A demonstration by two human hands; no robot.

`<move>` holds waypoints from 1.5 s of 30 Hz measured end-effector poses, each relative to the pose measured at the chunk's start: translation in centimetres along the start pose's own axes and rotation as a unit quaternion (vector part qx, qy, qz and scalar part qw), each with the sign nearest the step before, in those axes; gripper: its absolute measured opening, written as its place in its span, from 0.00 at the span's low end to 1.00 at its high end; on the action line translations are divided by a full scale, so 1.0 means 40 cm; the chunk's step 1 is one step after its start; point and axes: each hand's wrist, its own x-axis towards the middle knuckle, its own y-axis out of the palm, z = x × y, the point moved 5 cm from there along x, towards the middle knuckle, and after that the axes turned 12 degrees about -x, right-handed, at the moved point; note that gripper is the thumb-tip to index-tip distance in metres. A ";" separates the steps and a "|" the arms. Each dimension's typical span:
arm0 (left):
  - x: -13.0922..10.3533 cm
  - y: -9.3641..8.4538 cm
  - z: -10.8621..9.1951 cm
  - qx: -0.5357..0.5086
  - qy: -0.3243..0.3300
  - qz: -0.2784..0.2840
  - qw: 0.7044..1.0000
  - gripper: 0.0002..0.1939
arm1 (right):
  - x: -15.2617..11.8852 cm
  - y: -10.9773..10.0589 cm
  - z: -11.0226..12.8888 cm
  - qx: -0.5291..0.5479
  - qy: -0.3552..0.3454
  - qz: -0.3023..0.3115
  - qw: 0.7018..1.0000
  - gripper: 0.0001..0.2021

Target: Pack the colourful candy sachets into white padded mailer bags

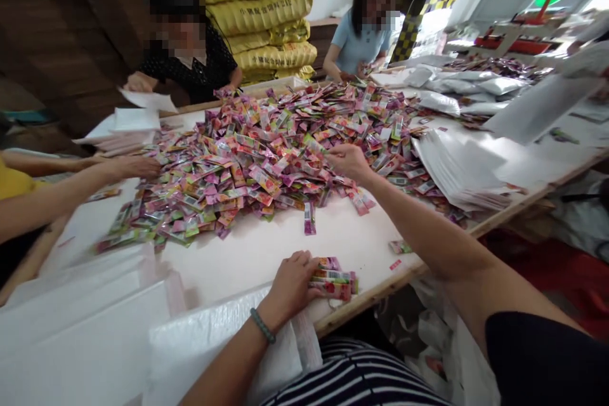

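Note:
My left hand (pixel 291 284), with a beaded bracelet on its wrist, is closed round several small printed sachets (pixel 335 279) at the table's near edge. Their ends stick out to the right of my fingers. Under that wrist lies a white padded mailing bag (pixel 209 336). My right hand (pixel 349 162) reaches out over a wide heap of pink, purple and green sachets (pixel 247 171). Its fingers pinch a green-ended sachet (pixel 314 144) at the heap's near right side. One loose purple sachet (pixel 309 219) lies on the white table between my hands.
White bags (pixel 85 317) lie at the near left, and a stack of white envelopes (pixel 459 168) at right. Other people's hands (pixel 128 166) work at the left and far sides. Yellow sacks (pixel 261 16) are piled behind. A wooden rim (pixel 371 295) edges the table.

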 end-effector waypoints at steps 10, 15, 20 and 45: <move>0.001 -0.003 -0.011 0.002 0.020 -0.007 1.000 0.28 | -0.275 0.094 -0.001 0.142 0.046 0.252 0.956 0.21; 0.004 -0.004 -0.013 0.010 0.019 -0.006 1.000 0.29 | -0.336 0.136 -0.002 0.120 0.074 0.252 0.957 0.22; 0.003 -0.005 -0.015 0.006 0.014 -0.004 1.000 0.28 | -0.315 0.172 0.023 0.112 0.083 0.175 0.975 0.20; 0.062 -0.080 0.006 0.058 0.013 -0.098 0.993 0.48 | -0.276 0.114 0.078 -0.255 -0.191 0.145 0.937 0.21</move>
